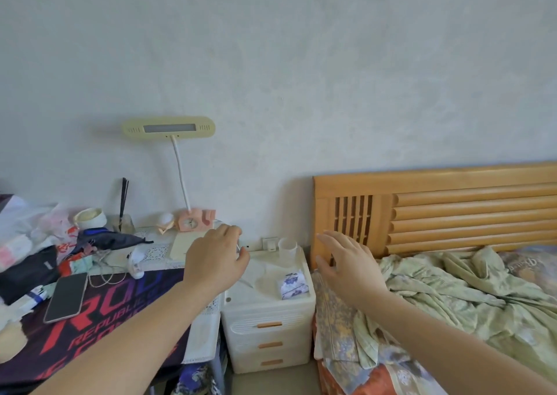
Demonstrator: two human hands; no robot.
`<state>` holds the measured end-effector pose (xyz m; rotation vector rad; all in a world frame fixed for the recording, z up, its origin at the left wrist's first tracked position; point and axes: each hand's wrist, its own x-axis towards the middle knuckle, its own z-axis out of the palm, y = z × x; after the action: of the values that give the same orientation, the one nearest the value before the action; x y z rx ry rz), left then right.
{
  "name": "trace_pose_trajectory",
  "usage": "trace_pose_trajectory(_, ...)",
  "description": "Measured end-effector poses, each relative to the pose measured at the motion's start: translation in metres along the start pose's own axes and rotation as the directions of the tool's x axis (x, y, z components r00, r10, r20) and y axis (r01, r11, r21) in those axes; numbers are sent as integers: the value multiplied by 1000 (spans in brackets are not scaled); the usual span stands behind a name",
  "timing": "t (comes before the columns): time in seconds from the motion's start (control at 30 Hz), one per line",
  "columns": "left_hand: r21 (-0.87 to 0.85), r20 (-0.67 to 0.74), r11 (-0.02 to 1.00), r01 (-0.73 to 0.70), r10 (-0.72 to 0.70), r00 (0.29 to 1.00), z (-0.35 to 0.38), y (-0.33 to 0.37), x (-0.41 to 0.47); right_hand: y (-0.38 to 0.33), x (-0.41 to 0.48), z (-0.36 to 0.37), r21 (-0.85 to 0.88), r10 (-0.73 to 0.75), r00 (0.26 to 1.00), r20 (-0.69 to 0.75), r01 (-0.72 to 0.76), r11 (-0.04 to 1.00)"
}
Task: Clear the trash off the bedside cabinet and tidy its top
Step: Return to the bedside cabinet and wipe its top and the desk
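The white plastic bedside cabinet (271, 313) with three drawers stands between a desk and the bed. On its top lie a small blue-and-white tissue pack (293, 283) at the front right, a clear plastic cup (287, 247) at the back, and a thin white stick-like item (245, 283) near the left. My left hand (215, 259) hovers over the cabinet's back left corner, fingers curled, pinching what looks like a thin white stick or cable. My right hand (346, 262) floats open, fingers spread, above the cabinet's right edge next to the headboard.
A cluttered desk (126, 298) at the left holds a phone (66, 296), cables, bags, a pink clock (189, 221) and a lamp (168, 128). A wooden headboard (437, 210) and a bed with a rumpled green blanket (452, 292) stand at the right. A wall socket (269, 243) sits behind the cabinet.
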<state>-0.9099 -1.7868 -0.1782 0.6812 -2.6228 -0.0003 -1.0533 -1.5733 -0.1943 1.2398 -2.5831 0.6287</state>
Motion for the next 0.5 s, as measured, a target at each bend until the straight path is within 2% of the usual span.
trace_pose_trajectory(0.23,-16,48,995,103,-102,994,71,-5,84,55,92,48,59,0,997,79,-5,998)
trace_pose_trajectory(0.5,-38,224,973,229,-215,951,185,-32,109,102,125,149,84,132,955,265,-160,984)
